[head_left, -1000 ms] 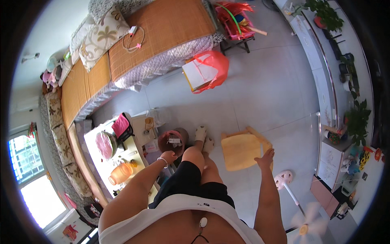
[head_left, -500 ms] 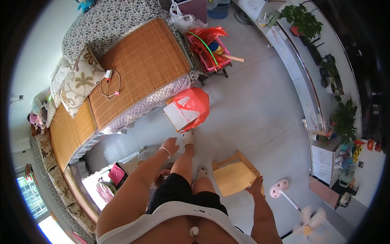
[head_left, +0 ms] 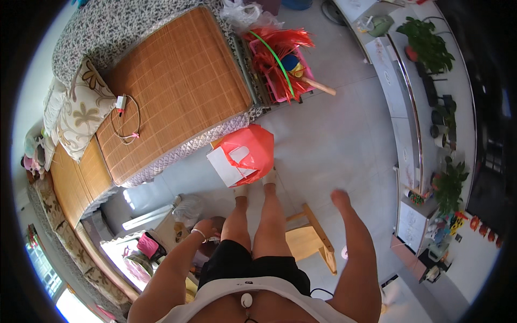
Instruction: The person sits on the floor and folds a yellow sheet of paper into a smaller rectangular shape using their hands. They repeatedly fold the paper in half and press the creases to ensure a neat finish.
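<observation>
My right hand (head_left: 340, 199) is held out over the grey floor, away from the light wooden chair (head_left: 307, 247) beside my right leg. Its fingers are foreshortened, and no object shows in it. Beside my left knee hangs my left hand (head_left: 210, 230), with a light bracelet on the wrist. It is next to a dark brown rounded thing (head_left: 216, 222), and its fingers do not show clearly. A red plastic bag (head_left: 253, 153) lies just beyond my feet, partly over a white flat box or sheet (head_left: 229, 167).
To the left stands a bed or couch with a brown woven mat (head_left: 177, 81). A pink basket (head_left: 280, 67) of red strips stands at its end. A low table (head_left: 116, 250) with bags is near my left arm. A white cabinet (head_left: 393, 91) with plants lines the right.
My right hand has left the wooden chair and moved forward. The chair appears turned and nearer my body. My left hand has drawn back toward my knee, and both feet now stand by the red bag.
</observation>
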Tool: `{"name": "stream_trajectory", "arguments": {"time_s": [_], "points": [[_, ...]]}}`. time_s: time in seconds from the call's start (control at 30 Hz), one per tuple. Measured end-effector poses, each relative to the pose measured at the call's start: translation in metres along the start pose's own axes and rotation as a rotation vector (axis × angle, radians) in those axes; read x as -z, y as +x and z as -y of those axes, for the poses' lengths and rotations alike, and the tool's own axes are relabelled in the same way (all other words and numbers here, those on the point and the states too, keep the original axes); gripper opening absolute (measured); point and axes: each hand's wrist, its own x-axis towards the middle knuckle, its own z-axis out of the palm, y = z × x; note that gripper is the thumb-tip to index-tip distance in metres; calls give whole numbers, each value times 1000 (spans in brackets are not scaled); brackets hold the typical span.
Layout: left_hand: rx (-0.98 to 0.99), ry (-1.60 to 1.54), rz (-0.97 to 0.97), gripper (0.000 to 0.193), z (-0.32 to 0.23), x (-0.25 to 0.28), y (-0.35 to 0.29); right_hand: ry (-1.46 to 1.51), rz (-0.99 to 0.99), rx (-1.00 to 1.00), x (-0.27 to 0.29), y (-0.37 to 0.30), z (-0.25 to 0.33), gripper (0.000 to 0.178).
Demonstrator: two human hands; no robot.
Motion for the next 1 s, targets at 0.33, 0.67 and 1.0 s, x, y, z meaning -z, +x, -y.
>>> {"name": "stream_trajectory", "arguments": {"time_s": [0.33,0.67,1.0], "points": [[39,-210,-216,22,-62,-68,-42,472,-648,-29,253,315,282,15],[294,-868,-238,43,-135,-92,-60,372,-519,-205,251,357,296,19],[48,-877,-469,26,-125,-83,-19,511,-173,11,165,265,239,20]]}}
